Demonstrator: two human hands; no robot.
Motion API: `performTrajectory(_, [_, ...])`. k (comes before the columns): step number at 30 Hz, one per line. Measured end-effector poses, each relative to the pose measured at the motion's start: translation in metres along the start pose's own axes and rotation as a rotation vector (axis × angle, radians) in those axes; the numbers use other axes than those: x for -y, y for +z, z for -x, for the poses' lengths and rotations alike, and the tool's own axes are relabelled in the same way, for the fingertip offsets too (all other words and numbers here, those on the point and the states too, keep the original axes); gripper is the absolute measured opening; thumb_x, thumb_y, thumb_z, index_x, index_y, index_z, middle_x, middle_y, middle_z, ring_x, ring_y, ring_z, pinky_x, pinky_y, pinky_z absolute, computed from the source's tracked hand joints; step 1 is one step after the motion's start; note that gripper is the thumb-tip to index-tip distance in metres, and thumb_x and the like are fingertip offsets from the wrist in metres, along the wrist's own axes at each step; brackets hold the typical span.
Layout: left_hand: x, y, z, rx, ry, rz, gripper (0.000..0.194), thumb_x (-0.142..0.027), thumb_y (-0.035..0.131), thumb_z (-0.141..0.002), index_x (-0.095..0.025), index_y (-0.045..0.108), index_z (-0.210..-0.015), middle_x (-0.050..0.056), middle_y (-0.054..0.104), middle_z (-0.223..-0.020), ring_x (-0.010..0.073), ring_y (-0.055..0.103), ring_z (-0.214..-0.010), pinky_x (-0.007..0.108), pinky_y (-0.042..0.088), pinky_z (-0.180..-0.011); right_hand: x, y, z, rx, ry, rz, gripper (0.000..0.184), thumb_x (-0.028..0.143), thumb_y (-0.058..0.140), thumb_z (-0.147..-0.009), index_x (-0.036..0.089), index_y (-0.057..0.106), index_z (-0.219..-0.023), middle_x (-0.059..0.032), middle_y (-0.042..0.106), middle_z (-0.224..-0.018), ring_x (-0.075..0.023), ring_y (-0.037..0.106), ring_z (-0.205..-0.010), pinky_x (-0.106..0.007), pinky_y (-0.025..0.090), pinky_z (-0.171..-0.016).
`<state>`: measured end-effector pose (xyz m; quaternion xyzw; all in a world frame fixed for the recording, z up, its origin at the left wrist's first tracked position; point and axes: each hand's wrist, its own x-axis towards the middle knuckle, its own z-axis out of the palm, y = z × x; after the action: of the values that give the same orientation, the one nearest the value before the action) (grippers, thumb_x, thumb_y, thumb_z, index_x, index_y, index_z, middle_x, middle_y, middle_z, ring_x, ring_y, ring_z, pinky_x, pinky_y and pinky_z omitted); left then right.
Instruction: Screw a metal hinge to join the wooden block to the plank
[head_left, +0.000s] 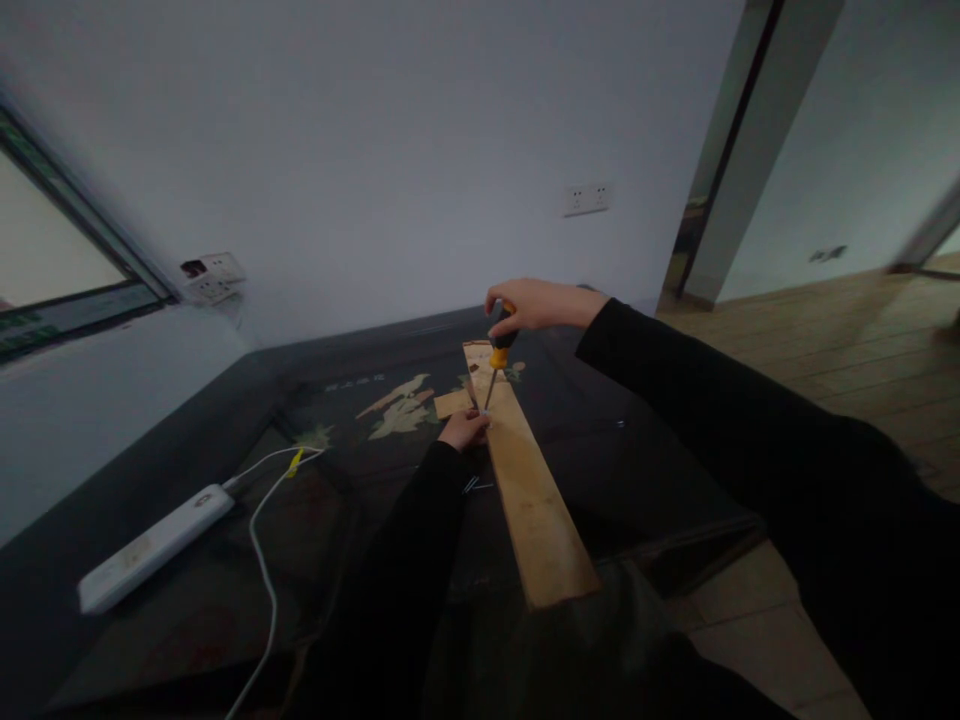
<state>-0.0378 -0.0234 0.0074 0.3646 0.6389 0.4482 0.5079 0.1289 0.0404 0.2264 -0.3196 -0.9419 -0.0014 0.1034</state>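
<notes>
A screwdriver [498, 356] with a yellow and black handle is gripped from above in my right hand [523, 303]. Its shaft slants down to a long wooden board [534, 490] on the dark tabletop. Beside the tip, my left hand [465, 430] has its fingers closed at the board's left edge. Something small and pale shows at those fingertips, too small to name. A shorter wood piece [451, 404] sticks out to the left, by or under the board; how they meet is hidden by the hand.
Thin shiny metal pieces [472, 486], perhaps screws, lie on the dark table [405, 455] near my left forearm. A white power strip [157, 548] and its white cable [262, 560] lie at the left. Behind the table stands a wall with a socket [587, 199].
</notes>
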Motion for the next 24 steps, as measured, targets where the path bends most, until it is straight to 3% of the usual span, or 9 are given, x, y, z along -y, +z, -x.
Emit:
performTrajectory(3, [-0.001,0.0,-0.001,-0.013,-0.016,0.007,0.014,-0.017,0.071,-0.074,-0.011,0.064,-0.085,0.004,0.067,-0.065,0.0133,0.066,-0.06,0.02,0.054,-0.056,-0.002,-0.006,0.001,0.046,-0.062,-0.01,0.045,0.024,0.066,-0.077,0.015,0.061,-0.121,-0.0108,0.065,-0.11,-0.019,0.057,-0.09,-0.028,0.037,-0.072])
performTrajectory(6, [-0.001,0.0,-0.001,-0.02,-0.024,0.009,0.016,-0.017,0.072,-0.074,-0.011,0.064,-0.086,0.005,0.067,-0.065,0.0135,0.066,-0.06,0.02,0.054,-0.056,0.0,-0.004,0.002,0.059,-0.071,0.02,0.032,0.019,0.059,-0.081,0.014,0.065,-0.112,-0.0103,0.067,-0.105,-0.0182,0.057,-0.087,-0.028,0.037,-0.071])
performTrajectory(9, [-0.001,0.0,0.001,-0.018,-0.025,0.016,0.014,-0.017,0.071,-0.074,-0.011,0.064,-0.085,0.005,0.068,-0.066,0.0133,0.066,-0.06,0.02,0.054,-0.057,0.007,0.004,0.003,0.001,-0.018,0.076,0.027,0.027,0.053,-0.088,0.015,0.068,-0.107,-0.0113,0.068,-0.102,-0.0198,0.059,-0.088,-0.029,0.036,-0.069])
performTrajectory(15, [-0.003,0.0,0.004,0.001,-0.015,0.018,0.004,-0.013,0.066,-0.077,-0.011,0.064,-0.081,0.004,0.067,-0.065,0.011,0.063,-0.057,0.019,0.052,-0.055,0.019,0.015,0.004,-0.153,0.21,0.166,0.054,0.054,0.036,-0.094,0.012,0.07,-0.103,-0.0183,0.068,-0.1,-0.0257,0.061,-0.089,-0.033,0.038,-0.069])
performTrajectory(18, [-0.004,0.0,0.004,0.0,-0.02,0.031,0.003,-0.012,0.066,-0.077,-0.011,0.064,-0.079,0.004,0.066,-0.066,0.0112,0.062,-0.056,0.02,0.053,-0.056,0.012,0.009,0.004,-0.072,0.171,0.087,0.05,0.055,0.048,-0.089,0.015,0.067,-0.11,-0.0154,0.067,-0.103,-0.0228,0.061,-0.086,-0.031,0.038,-0.068])
performTrajectory(21, [-0.004,0.001,0.004,-0.004,-0.034,0.039,0.002,-0.011,0.065,-0.078,-0.012,0.063,-0.077,0.004,0.066,-0.067,0.0117,0.063,-0.058,0.021,0.053,-0.057,0.003,-0.004,0.006,0.1,0.038,-0.028,0.044,0.039,0.061,-0.084,0.018,0.059,-0.123,-0.0102,0.066,-0.108,-0.0156,0.058,-0.077,-0.027,0.038,-0.064])
performTrajectory(24, [-0.004,0.001,0.003,-0.011,-0.037,0.035,0.006,-0.012,0.068,-0.076,-0.012,0.062,-0.077,0.003,0.065,-0.067,0.0117,0.063,-0.058,0.021,0.053,-0.057,-0.002,-0.011,0.006,0.177,-0.039,-0.055,0.04,0.023,0.059,-0.084,0.019,0.059,-0.124,-0.0079,0.066,-0.107,-0.0129,0.057,-0.074,-0.026,0.038,-0.064])
